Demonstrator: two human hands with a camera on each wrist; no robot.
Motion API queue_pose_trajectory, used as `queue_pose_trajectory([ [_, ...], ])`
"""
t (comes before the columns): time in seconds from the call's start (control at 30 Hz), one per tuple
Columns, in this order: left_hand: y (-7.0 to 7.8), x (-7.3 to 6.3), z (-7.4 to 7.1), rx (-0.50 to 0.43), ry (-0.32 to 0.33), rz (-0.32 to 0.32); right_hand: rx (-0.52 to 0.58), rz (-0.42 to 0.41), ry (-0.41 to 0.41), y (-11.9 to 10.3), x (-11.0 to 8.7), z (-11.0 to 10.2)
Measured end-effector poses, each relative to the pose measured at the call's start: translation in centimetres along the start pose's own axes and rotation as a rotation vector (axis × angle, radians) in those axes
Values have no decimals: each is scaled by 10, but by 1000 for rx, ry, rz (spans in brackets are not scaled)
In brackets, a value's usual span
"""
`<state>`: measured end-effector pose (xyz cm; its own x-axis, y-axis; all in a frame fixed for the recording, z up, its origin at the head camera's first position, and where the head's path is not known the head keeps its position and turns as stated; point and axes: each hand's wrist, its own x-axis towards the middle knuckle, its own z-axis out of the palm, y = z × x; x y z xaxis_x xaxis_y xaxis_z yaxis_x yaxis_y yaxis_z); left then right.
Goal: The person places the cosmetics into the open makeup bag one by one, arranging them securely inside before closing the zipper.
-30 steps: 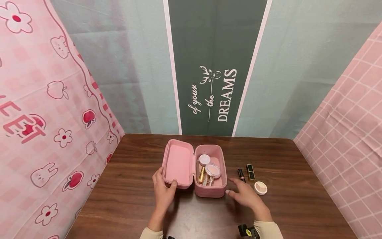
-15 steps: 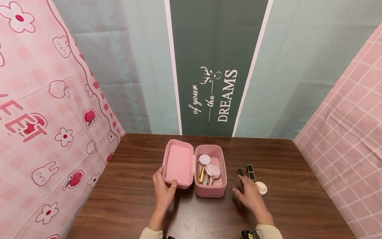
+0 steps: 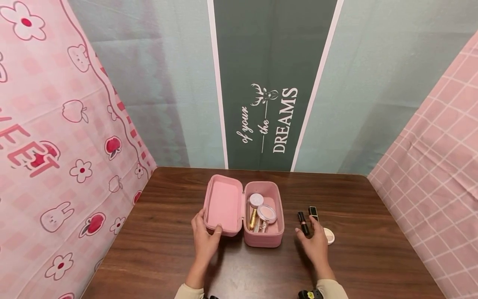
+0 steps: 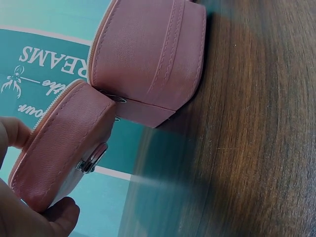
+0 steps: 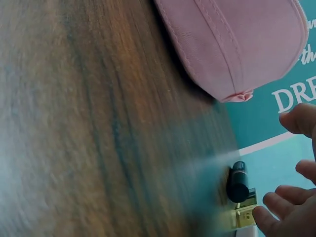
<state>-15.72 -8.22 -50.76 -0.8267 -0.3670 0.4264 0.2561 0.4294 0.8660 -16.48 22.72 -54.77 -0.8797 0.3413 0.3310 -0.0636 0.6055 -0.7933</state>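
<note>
A pink zip makeup case point(image 3: 263, 240) stands unzipped on the table, its lid point(image 3: 225, 203) folded out to the left. My left hand point(image 3: 204, 246) grips that lid by its edge, thumb at the near side; the left wrist view shows fingers on both sides of the lid point(image 4: 69, 143). Over the table to the right of the case, my right hand point(image 3: 315, 248) hovers with fingers spread, holding nothing. Closest to it lie a black lipstick tube point(image 3: 303, 224), a black-and-gold rectangular lipstick point(image 3: 313, 211) and a round white compact point(image 3: 330, 236), partly hidden by the hand.
Inside the case are a round white-lidded jar point(image 3: 256, 200), a pale pink compact point(image 3: 267, 213), a gold tube point(image 3: 253, 219) and small clear-looking items point(image 3: 263, 226). The brown wooden table point(image 3: 168, 249) ends at a green cloth backdrop point(image 3: 269, 50).
My right hand has moved from beside the case's right wall rightward, past the black tube, to in front of the black-and-gold lipstick. My left hand and the case have stayed put.
</note>
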Motion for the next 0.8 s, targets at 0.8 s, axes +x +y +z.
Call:
queue_pose_trajectory([
  [0.8,-1,0,-2,-13,-9,-29,-77,241,-18,15,14,21],
])
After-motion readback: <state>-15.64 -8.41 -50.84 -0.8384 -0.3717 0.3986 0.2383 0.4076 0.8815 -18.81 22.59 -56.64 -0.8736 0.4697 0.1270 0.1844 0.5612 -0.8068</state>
